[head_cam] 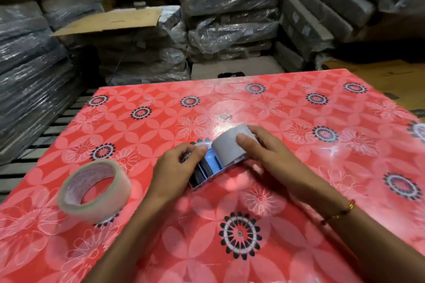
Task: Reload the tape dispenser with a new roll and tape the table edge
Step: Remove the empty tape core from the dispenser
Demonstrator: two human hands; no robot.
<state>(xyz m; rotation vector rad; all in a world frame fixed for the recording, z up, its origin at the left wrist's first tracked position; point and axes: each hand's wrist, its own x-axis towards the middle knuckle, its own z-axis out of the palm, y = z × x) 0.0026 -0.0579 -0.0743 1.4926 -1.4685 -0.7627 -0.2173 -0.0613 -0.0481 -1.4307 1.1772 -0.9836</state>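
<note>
Both hands meet over the tape dispenser (208,171) near the middle of the table (299,167). The right hand (264,151) is clamped on a grey, core-like roll (226,146) seated in the dispenser, thumb pressed on its curved face and fingers wrapped behind. The left hand (177,167) pinches the dispenser's near-left end, fingertips curled on its rim, so the blue inner plate and a dark part show between the two hands. The dispenser rests on the tabletop, tilted up toward the right.

To the left, well apart from the hands, a clear tape roll (94,190) stands leaning on its edge (its hollow facing up and right), close to the table's left edge. The flowered red cover lies bare to the right and beyond the hands, up to the far edge. A thin bracelet (340,212) circles the right wrist.

Past the far edge, plastic-wrapped bundles (230,23) and a flattened cardboard sheet (110,20) crowd in; dark slats (46,131) run along the left side.
</note>
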